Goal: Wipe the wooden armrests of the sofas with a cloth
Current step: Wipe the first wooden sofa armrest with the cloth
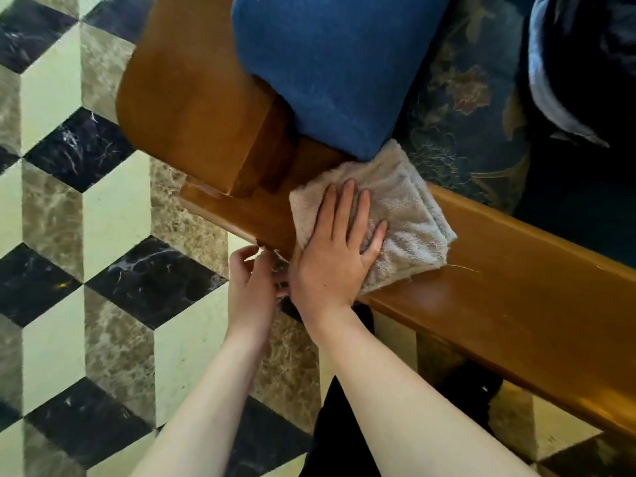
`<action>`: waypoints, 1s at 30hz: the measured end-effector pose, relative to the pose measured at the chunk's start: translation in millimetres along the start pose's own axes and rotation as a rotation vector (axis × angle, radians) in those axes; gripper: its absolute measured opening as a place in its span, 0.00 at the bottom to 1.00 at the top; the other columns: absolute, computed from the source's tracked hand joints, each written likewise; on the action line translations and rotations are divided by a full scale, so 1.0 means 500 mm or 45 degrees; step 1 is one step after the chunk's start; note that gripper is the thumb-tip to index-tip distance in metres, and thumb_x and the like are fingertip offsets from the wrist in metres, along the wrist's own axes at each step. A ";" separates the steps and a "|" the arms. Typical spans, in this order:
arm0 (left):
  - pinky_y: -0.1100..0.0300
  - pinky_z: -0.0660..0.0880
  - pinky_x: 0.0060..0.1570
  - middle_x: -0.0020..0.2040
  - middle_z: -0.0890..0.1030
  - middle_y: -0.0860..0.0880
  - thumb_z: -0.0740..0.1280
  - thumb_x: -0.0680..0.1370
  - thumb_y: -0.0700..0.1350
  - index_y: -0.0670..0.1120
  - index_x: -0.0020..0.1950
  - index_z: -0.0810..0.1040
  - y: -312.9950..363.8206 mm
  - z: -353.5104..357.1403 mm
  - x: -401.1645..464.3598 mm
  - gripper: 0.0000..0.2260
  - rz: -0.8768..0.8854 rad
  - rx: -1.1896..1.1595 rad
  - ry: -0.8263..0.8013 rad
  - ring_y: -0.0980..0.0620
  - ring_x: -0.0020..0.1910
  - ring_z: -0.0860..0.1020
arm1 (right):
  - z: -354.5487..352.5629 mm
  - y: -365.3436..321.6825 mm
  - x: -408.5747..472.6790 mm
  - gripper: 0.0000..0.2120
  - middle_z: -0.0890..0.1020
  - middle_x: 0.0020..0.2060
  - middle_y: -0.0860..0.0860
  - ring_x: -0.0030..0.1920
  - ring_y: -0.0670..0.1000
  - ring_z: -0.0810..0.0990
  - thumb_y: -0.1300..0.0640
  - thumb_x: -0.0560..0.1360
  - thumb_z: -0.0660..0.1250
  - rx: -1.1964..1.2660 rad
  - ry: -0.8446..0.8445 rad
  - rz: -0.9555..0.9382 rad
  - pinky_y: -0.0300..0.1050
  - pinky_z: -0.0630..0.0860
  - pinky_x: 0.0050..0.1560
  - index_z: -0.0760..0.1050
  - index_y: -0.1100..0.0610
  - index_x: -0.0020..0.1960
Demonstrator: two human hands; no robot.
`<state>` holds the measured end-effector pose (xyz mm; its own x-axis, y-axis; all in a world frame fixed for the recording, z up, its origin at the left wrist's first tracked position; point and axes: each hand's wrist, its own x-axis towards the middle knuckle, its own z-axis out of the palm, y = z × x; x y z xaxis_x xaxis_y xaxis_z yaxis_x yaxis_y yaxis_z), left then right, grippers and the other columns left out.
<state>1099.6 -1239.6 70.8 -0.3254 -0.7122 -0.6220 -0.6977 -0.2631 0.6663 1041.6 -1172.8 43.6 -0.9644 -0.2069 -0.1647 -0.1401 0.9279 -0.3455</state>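
Observation:
A folded beige terry cloth [399,201] lies on the wooden armrest [499,304], which runs from the centre to the lower right. My right hand [335,249] presses flat on the cloth with fingers spread. My left hand [253,277] is just below the armrest's near edge, fingers curled by the cloth's hanging corner; whether it pinches the cloth is hidden by the right hand.
The sofa's wooden back frame [192,98] and a blue back cushion [330,63] stand above the cloth. A dark floral seat cushion [468,108] lies right of them. The floor [103,235] is cube-pattern marble tile.

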 end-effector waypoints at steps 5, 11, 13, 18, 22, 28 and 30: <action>0.39 0.81 0.54 0.56 0.82 0.49 0.60 0.81 0.51 0.54 0.55 0.75 0.031 -0.005 0.014 0.06 0.088 0.086 0.069 0.46 0.53 0.83 | 0.005 -0.004 0.005 0.41 0.56 0.83 0.55 0.83 0.57 0.50 0.44 0.74 0.56 -0.060 -0.058 -0.233 0.63 0.37 0.79 0.52 0.57 0.84; 0.48 0.72 0.62 0.59 0.75 0.49 0.57 0.78 0.44 0.47 0.61 0.71 0.027 0.018 -0.047 0.13 0.422 0.284 0.257 0.47 0.60 0.74 | -0.023 0.079 0.033 0.33 0.62 0.82 0.51 0.83 0.55 0.55 0.44 0.79 0.51 -0.148 -0.295 -1.154 0.62 0.43 0.81 0.61 0.53 0.82; 0.48 0.66 0.66 0.63 0.72 0.46 0.59 0.74 0.40 0.41 0.67 0.69 0.009 0.031 -0.085 0.20 0.628 0.549 0.283 0.42 0.65 0.68 | -0.042 0.129 0.041 0.29 0.66 0.80 0.51 0.82 0.55 0.58 0.47 0.80 0.57 -0.106 -0.289 -1.285 0.61 0.47 0.81 0.66 0.52 0.80; 0.39 0.64 0.75 0.79 0.68 0.41 0.61 0.73 0.38 0.45 0.76 0.71 -0.047 0.107 -0.174 0.30 1.010 1.124 -0.131 0.41 0.79 0.63 | -0.088 0.273 0.006 0.27 0.68 0.79 0.53 0.83 0.56 0.55 0.46 0.81 0.57 -0.192 -0.289 -1.260 0.61 0.48 0.81 0.68 0.54 0.78; 0.42 0.62 0.77 0.80 0.67 0.41 0.60 0.73 0.41 0.45 0.76 0.72 -0.074 0.218 -0.279 0.30 1.025 1.110 -0.301 0.40 0.79 0.64 | -0.137 0.428 -0.055 0.30 0.62 0.82 0.52 0.84 0.55 0.51 0.45 0.83 0.57 -0.243 -0.242 -1.062 0.59 0.44 0.82 0.59 0.53 0.83; 0.46 0.56 0.80 0.81 0.66 0.43 0.64 0.71 0.44 0.45 0.75 0.72 -0.106 0.364 -0.421 0.30 1.175 1.186 -0.642 0.41 0.80 0.62 | -0.193 0.624 -0.168 0.29 0.61 0.81 0.53 0.83 0.55 0.54 0.46 0.82 0.56 -0.282 -0.112 -0.640 0.60 0.47 0.82 0.61 0.54 0.82; 0.50 0.58 0.80 0.80 0.68 0.43 0.62 0.72 0.43 0.45 0.74 0.73 -0.106 0.399 -0.455 0.29 1.214 1.026 -0.836 0.44 0.79 0.64 | -0.209 0.689 -0.206 0.31 0.59 0.82 0.53 0.83 0.56 0.52 0.46 0.81 0.58 -0.358 -0.110 -0.491 0.61 0.47 0.82 0.59 0.54 0.82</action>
<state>1083.2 -934.1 95.1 -0.9514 0.0844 -0.2963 -0.1394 0.7395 0.6585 1069.4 -799.2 38.0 -0.8097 -0.5663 -0.1539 -0.5504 0.8238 -0.1356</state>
